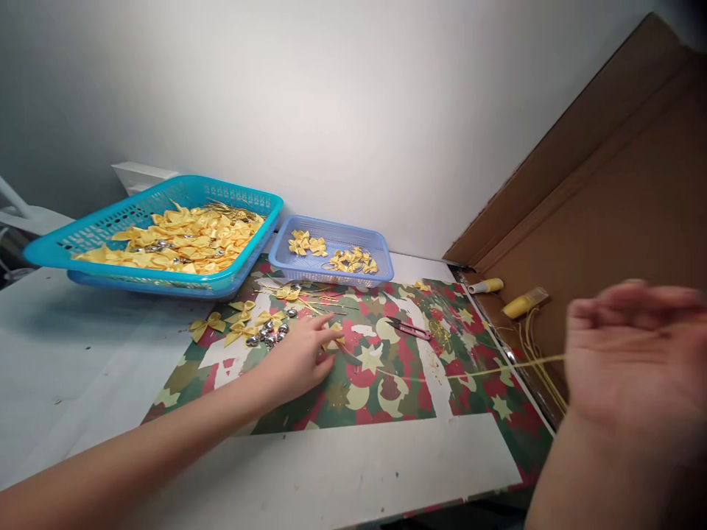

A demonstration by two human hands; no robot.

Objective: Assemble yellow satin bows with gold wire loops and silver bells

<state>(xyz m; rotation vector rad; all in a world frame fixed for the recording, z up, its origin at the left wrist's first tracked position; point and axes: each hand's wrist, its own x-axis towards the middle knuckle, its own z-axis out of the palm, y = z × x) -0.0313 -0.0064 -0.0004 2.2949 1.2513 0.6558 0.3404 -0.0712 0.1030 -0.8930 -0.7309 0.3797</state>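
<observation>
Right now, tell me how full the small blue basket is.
Nearly empty: the small blue basket holds only two small clusters of yellow bows.

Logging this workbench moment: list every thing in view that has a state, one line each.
left hand: flat on the patterned sheet, fingertips on a yellow bow.
right hand: raised, blurred, pulling the gold cord taut.
teal basket: heaped with yellow bows.
small blue basket: only sparsely filled with bows.
red snips: lying flat, untouched.
silver bells: loose in a cluster beside the left hand.
</observation>
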